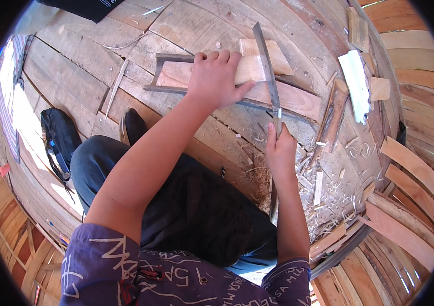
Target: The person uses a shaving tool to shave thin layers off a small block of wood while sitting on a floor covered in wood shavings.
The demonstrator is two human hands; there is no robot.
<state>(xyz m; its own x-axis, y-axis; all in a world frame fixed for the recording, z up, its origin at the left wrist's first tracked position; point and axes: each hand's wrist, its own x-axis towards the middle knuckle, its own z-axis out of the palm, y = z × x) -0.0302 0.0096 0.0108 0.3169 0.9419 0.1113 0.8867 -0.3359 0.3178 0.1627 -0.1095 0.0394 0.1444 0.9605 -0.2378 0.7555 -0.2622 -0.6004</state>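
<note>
My left hand presses down on a pale wooden block, fingers over its far side and thumb along its near edge. The block lies on a longer pinkish board set in a dark-edged wooden trough. In my right hand is the short handle of a long, straight-bladed tool. Its blade points away from me and crosses the block's right end; I cannot tell whether it has teeth. Another light wood piece lies just behind, partly hidden by the blade.
Shavings and chips litter the plank floor to the right. A rough stick, a white sheet-like piece and offcuts lie beyond. Curved boards stand at the right. A black bag sits left of my knee.
</note>
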